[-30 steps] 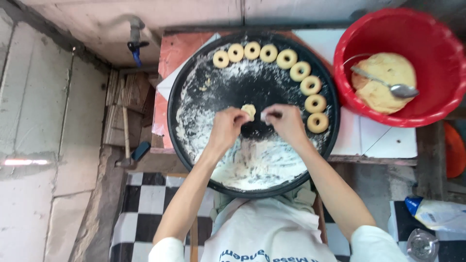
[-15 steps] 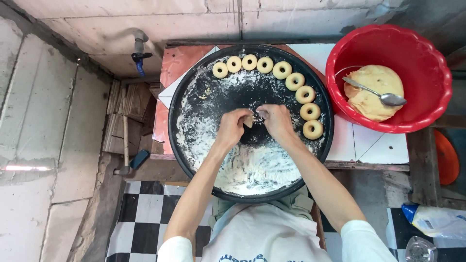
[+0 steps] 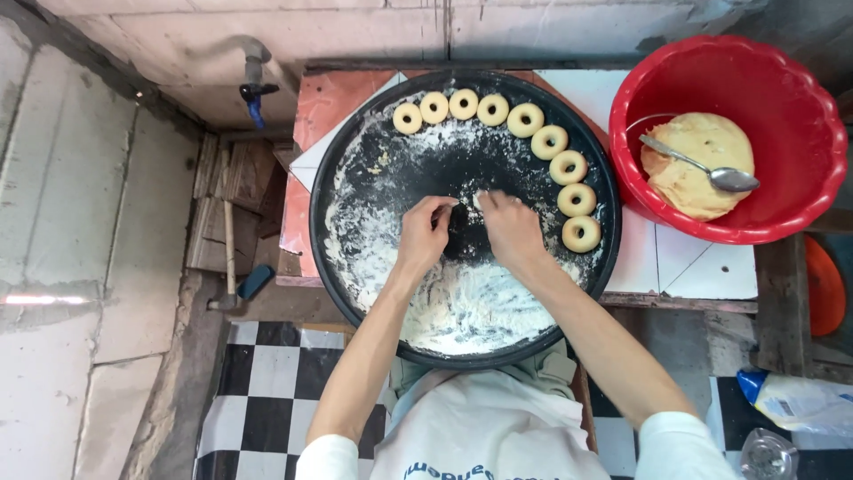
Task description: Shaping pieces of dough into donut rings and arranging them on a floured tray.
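Small pale dough piece [image 3: 477, 199] pinched mid-tray; fingers mostly hide it.

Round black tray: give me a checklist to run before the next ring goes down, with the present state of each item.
1. Free rim space past the last dough ring: ok.
2. Flour on the tray: ok.
3. Dough left in the red bowl: ok.
4. Spoon within reach: ok.
5. Piece between left hand and right hand shaped: cannot tell.
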